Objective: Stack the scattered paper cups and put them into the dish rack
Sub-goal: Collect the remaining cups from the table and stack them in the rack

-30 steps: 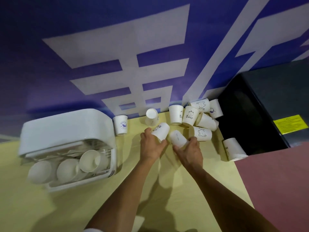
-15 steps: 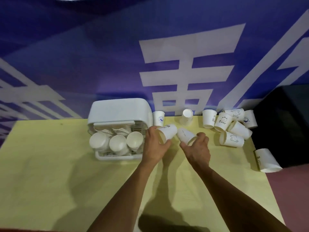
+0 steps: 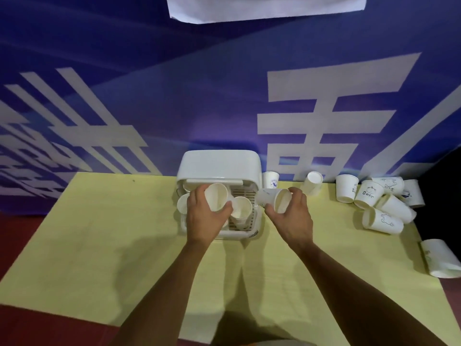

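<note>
Your left hand [image 3: 204,216] grips one paper cup [image 3: 217,199] over the dish rack [image 3: 219,163] — your right hand [image 3: 291,218] grips a second cup [image 3: 274,199] beside it; nine loose cups [image 3: 381,221] dot the counter [image 3: 99,245].

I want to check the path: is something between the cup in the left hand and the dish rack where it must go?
Nothing visible blocks it. The left hand holds its cup right at the open dish rack. Other cups lying inside take part of the room there.
</note>
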